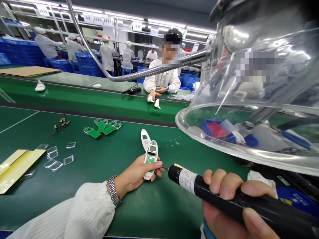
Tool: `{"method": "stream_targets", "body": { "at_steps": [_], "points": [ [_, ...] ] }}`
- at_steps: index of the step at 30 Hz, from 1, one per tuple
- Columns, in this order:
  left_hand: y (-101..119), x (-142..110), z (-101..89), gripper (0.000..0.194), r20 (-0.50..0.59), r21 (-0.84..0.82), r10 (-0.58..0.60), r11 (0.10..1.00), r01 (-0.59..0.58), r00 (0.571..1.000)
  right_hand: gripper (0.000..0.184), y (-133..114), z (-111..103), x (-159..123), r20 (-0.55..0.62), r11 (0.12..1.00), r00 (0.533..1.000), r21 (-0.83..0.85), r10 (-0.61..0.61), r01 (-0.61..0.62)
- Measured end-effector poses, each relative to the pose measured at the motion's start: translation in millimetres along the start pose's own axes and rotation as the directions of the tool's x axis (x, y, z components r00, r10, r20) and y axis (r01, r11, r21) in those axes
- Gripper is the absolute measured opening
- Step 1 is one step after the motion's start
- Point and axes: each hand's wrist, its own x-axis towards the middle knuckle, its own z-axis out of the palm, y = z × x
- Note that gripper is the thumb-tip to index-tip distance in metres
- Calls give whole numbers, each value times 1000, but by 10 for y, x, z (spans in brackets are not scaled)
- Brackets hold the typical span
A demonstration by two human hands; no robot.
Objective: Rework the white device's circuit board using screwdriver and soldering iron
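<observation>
My left hand (139, 171) grips a white plastic device housing (151, 156), its open side up, with a green circuit board and a small grey display inside. Just behind it a matching white cover (145, 140) lies on the green bench. Wrapped round a black electric screwdriver (199, 184), my right hand (229, 196) holds the tool pointing left. The screwdriver's bit reaches toward the fingertips of my left hand; whether it touches anything is unclear. Several tiny screws (176, 143) are scattered to the right of the housing.
Green circuit boards (106, 126), small wired parts (62, 123) and clear lenses (56, 165) lie left. A clear lamp shade (249, 132) overhangs the right on a metal gooseneck (139, 74). Across the conveyor belt (104, 101), a co-worker (161, 74) touches a white part.
</observation>
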Motion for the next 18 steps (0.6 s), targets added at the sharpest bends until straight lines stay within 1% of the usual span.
{"method": "stream_targets", "body": {
  "at_steps": [7,12,15,18],
  "points": [
    [-15,0,-11,39,-28,-66,11,998,-13,1000,17,22,31,9,0,999,1000,30,26,-26],
    [13,1,-1,46,-59,-96,15,995,-20,998,17,5,-28,19,-23,998,998,24,54,-53],
    [17,-2,3,45,-81,-97,25,995,-33,996,18,-17,-52,26,-41,998,997,17,61,-60],
    [20,-11,9,41,-72,-76,19,997,-24,997,18,-17,-39,41,-40,998,997,36,61,-60]
  ]
}}
